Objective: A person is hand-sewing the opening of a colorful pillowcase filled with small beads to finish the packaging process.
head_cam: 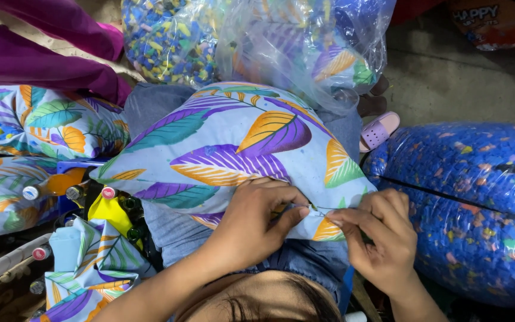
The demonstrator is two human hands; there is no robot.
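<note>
Leaf-print cushion rests on lap, open seam edge toward body. Left hand pinches seam shut, fingers closed on fabric. Right hand fingertips pinched, apparently on thread/needle; needle not discernible. Judgement: keep edges aligned, stitches small, thread taut.

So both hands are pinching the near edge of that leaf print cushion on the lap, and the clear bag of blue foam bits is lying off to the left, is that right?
Not quite. Both hands, left hand and right hand, do pinch the near edge of the leaf-print cushion, but the head view shows the clear bag of blue foam bits lying to the right, not the left.
</note>
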